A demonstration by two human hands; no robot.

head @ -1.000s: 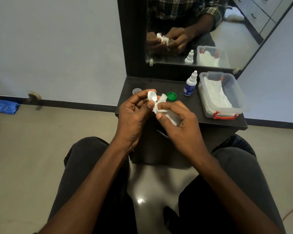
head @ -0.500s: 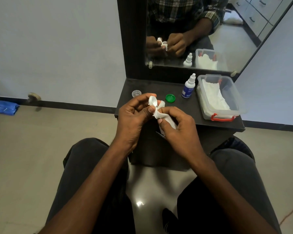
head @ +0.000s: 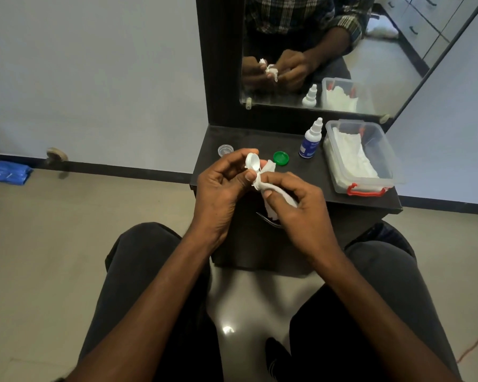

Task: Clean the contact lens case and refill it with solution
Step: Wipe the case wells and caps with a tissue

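Above the front edge of the small dark vanity shelf [head: 342,201], the left hand [head: 218,188] is pinching a small white plastic contact lens case [head: 252,162] between thumb and curled fingers, while the right hand [head: 295,205] is gripping a crumpled white tissue [head: 271,186] and pressing its bunched end against the case. One round, shallow well of the case is showing, tilted toward the camera, pale and glossy; the rest is lying behind the left thumb and under the tissue, so its full shape is hard to make out. Just beyond the grip, a round green plastic cap [head: 281,157] is lying on the shelf, and to the far left of the grip a small clear round cap [head: 225,149] is sitting. Farther right of the grip, a white dropper bottle with a blue label [head: 310,142] is standing upright beside a clear plastic box with a red latch [head: 370,172] holding white tissues. The label's print is too blurred to read.
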